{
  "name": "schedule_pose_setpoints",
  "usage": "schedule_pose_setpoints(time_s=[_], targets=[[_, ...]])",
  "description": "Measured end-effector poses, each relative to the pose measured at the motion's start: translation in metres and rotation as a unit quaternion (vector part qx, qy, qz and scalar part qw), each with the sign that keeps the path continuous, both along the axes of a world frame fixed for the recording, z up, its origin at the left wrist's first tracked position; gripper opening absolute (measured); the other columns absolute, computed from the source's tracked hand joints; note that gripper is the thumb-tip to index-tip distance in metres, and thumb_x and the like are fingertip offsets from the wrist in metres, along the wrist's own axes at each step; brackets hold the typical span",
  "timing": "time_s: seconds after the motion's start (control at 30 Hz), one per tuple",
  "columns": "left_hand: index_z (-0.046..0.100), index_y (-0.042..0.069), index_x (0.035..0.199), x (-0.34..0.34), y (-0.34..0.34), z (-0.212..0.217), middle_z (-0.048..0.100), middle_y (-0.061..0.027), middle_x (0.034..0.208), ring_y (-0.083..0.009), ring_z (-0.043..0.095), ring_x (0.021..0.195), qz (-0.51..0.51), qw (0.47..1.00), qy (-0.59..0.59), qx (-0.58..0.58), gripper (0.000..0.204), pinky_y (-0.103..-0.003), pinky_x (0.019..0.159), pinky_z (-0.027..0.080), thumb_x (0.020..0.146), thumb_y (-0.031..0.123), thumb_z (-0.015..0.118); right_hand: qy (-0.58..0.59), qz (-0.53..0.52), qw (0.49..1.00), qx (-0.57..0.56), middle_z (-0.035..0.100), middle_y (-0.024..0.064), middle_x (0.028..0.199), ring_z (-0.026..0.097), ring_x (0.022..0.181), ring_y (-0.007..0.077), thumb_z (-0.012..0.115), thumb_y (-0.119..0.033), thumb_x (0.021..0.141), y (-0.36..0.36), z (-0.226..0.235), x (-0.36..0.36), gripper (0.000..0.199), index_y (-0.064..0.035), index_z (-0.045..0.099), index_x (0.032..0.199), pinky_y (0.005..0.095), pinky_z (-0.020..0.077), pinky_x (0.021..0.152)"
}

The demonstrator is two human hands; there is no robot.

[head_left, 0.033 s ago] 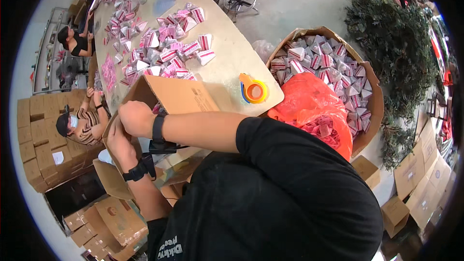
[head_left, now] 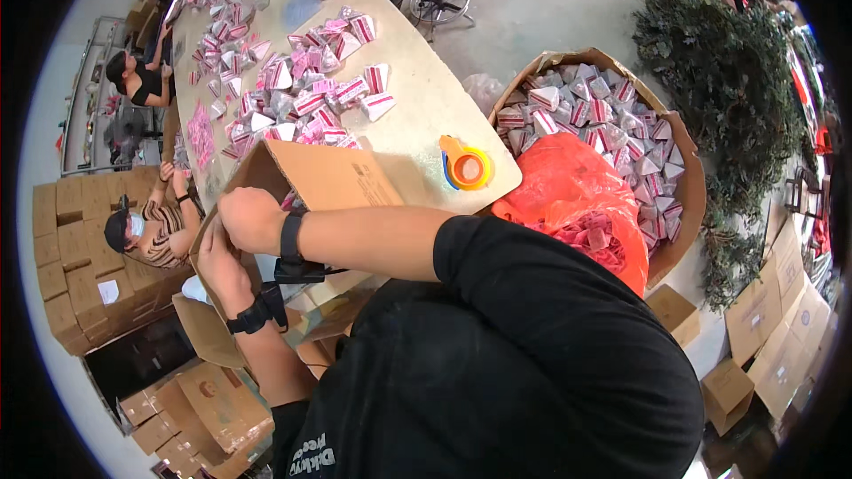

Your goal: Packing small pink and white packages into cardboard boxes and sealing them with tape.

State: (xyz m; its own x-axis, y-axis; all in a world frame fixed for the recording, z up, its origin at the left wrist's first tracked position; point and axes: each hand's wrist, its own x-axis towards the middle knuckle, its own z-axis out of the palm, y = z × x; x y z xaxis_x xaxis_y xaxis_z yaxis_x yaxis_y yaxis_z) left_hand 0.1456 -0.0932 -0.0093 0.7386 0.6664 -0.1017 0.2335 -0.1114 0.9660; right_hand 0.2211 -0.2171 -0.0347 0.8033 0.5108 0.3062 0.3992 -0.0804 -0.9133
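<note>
1 head-worn fisheye view – looking steeply down, close over the table [head_left: 426, 115].

Your cardboard box [head_left: 324, 176]: plain brown. Your shirt [head_left: 524, 364]: black. Your wrist bands [head_left: 291, 244]: black. Table [head_left: 417, 98]: pale tan. Little packets [head_left: 306, 93] on table: pink and white, red stripes. Tape holder [head_left: 466, 166]: orange, yellow ring, bit of blue. Plastic bag [head_left: 577, 195]: bright orange-red. Big bin [head_left: 683, 186]: brown, same striped packets inside. Branches [head_left: 728, 80]: dark green. Stacked boxes [head_left: 75, 257]: brown.

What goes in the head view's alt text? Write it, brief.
Both hands, left hand and right hand, grip a brown cardboard box at the edge of a long beige table strewn with small pink-and-white wedge-shaped packages, near an orange tape dispenser.
</note>
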Motion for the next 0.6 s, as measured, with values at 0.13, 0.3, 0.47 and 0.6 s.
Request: schedule_pose_setpoints(time_s=[0.13, 0.3, 0.47, 0.6], targets=[[0.068, -0.004, 0.12, -0.01, 0.011, -0.004, 0.071, -0.0062, 0.107, -0.0152, 0.068, 0.094, 0.004, 1.0, -0.001, 0.015, 0.028, -0.027, 0.082, 0.054, 0.102, 0.017, 0.061, 0.014, 0.03, 0.999, 0.006, 0.069, 0.0253, 0.076, 0.071, 0.075, 0.0404, 0.073, -0.012, 0.071, -0.005, 0.004, -0.003, 0.016, 0.0026, 0.07, 0.076, 0.0463, 0.0581, 0.07], [0.066, -0.003, 0.122, -0.022, 0.016, -0.007, 0.07, -0.0065, 0.109, -0.0166, 0.069, 0.095, 0.011, 0.999, 0.018, 0.05, 0.027, -0.03, 0.082, 0.055, 0.103, 0.015, 0.06, 0.037, 0.04, 0.998, -0.021, 0.071, 0.024, 0.078, 0.072, 0.076, 0.0387, 0.073, -0.012, 0.072, -0.004, 0.008, -0.01, 0.014, 0.0016, 0.072, 0.076, 0.0443, 0.059, 0.07], [0.064, -0.004, 0.123, -0.029, 0.016, -0.021, 0.071, -0.01, 0.112, -0.0189, 0.069, 0.098, 0.025, 0.989, -0.069, -0.128, 0.027, -0.033, 0.085, 0.057, 0.102, 0.011, 0.058, -0.069, 0.035, 0.995, -0.064, 0.071, 0.0231, 0.078, 0.073, 0.076, 0.0361, 0.067, -0.013, 0.077, -0.007, 0.021, -0.011, 0.014, 0.0006, 0.071, 0.079, 0.0431, 0.0585, 0.068], [0.066, -0.003, 0.116, -0.022, 0.012, -0.035, 0.071, -0.0085, 0.108, -0.017, 0.068, 0.095, -0.002, 0.988, -0.063, -0.142, 0.023, -0.03, 0.083, 0.055, 0.101, 0.014, 0.062, -0.107, 0.044, 0.992, -0.047, 0.07, 0.0194, 0.082, 0.072, 0.079, 0.035, 0.066, -0.017, 0.082, -0.049, 0.022, -0.002, 0.017, -0.0013, 0.066, 0.089, 0.0423, 0.057, 0.069]])
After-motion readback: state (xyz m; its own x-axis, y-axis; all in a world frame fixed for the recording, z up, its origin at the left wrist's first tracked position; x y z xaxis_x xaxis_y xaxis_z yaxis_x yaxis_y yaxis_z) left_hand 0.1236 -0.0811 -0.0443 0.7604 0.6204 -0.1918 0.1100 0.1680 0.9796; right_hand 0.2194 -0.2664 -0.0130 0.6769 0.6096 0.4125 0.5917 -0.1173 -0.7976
